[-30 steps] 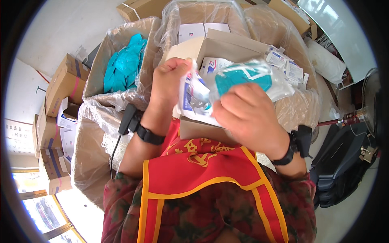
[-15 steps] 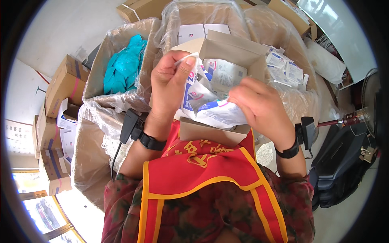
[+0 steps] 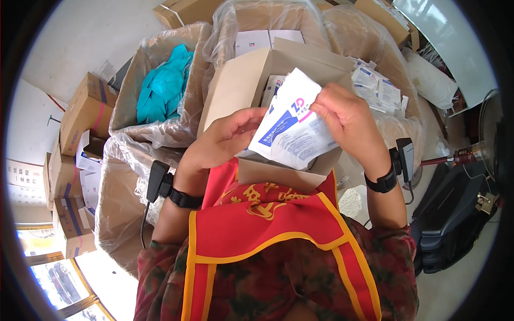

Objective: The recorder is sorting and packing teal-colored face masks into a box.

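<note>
A white paper packet [image 3: 297, 131] with blue and pink print is held up over an open cardboard box [image 3: 234, 88]. My right hand [image 3: 347, 115] pinches its upper right edge between thumb and fingers. At the packet's left edge is my left hand [image 3: 227, 134], its fingers curled against it and their tips hidden behind the paper. Another printed packet [image 3: 272, 90] lies in the box, mostly covered by the held one. The box sits right in front of my red apron [image 3: 262, 227], its flaps folded outward.
Plastic-lined cartons surround the box: one holds teal cloth-like items [image 3: 165, 83], another white boxes [image 3: 252, 41], another several white packets [image 3: 377, 88]. A lined carton [image 3: 115, 198] stands at left near stacked brown boxes [image 3: 88, 112]. A black case [image 3: 447, 214] and a fan [image 3: 490, 128] are at right.
The packet, earlier crumpled and gripped at its upper left corner, now shows its printed face flatter. My left hand has moved down and let go of that corner; my right hand has risen.
</note>
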Demonstrator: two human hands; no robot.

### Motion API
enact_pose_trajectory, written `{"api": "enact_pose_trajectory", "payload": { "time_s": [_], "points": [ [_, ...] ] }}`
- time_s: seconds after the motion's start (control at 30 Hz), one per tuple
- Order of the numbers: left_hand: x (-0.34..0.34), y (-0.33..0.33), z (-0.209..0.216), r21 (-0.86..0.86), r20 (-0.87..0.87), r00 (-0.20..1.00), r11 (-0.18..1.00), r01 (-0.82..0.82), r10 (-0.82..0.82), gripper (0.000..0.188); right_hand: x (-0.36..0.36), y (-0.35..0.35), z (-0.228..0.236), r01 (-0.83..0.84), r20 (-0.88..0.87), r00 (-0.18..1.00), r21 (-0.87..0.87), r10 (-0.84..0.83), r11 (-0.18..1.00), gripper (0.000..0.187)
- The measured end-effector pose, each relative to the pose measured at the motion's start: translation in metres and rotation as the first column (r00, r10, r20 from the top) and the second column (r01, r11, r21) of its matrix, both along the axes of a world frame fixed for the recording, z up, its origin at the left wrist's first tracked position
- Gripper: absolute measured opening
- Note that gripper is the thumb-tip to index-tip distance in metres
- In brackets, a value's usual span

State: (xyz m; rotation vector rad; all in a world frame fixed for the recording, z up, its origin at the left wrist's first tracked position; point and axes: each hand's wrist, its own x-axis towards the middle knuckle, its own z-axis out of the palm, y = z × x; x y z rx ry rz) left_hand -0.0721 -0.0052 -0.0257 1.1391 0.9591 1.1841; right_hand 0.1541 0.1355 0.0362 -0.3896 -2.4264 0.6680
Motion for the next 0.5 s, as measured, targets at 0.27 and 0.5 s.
{"api": "enact_pose_trajectory", "payload": {
  "time_s": [0.27,0.5],
  "points": [
    [0.004,-0.01,-0.005,0.293,-0.795,0.541,0.954,-0.054,0.275,0.025,0.011,-0.005,0.027,-0.027,-0.149,0.989,-0.1,0.011,0.995,0.006],
    [-0.004,0.035,0.022,0.209,0.0,0.825,0.806,-0.553,0.566,0.015,0.011,-0.039,0.048,-0.286,0.124,0.956,0.207,0.265,0.936,0.011]
  ]
}}
